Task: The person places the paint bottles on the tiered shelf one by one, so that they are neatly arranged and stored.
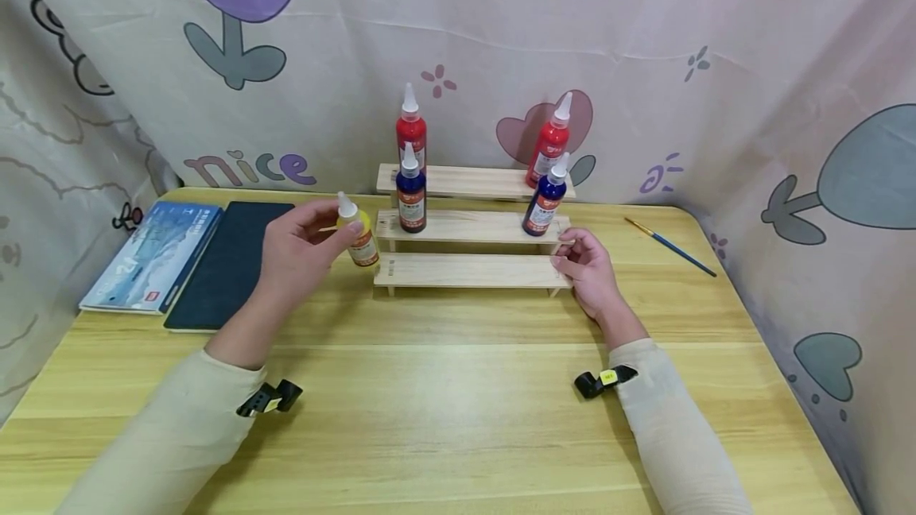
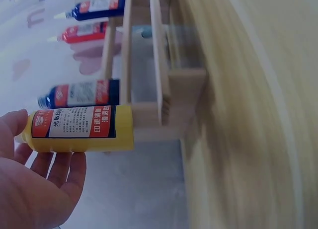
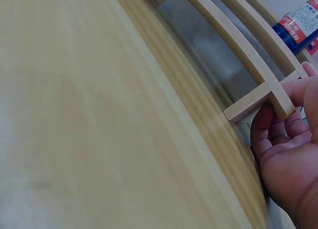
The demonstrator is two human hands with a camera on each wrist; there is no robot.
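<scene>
My left hand (image 1: 296, 257) holds a yellow squeeze bottle (image 1: 364, 249) with a white pointed cap, off the left end of a three-step wooden rack (image 1: 468, 270). The left wrist view shows the fingers around the neck end of the yellow bottle (image 2: 124, 127), its red and white label facing out. At the rack's right end, my right hand (image 1: 590, 276) grips the end of the lowest board (image 3: 280, 100). Red bottles (image 1: 411, 132) stand at both ends of the top step. Dark blue bottles (image 1: 411, 201) stand at both ends of the middle step.
Left on the wooden table (image 1: 444, 420) lie a dark notebook (image 1: 222, 261) and a light blue book (image 1: 153, 253). A blue-handled paintbrush (image 1: 680, 251) lies at the right. A printed curtain (image 1: 343, 62) hangs behind the rack and along both sides.
</scene>
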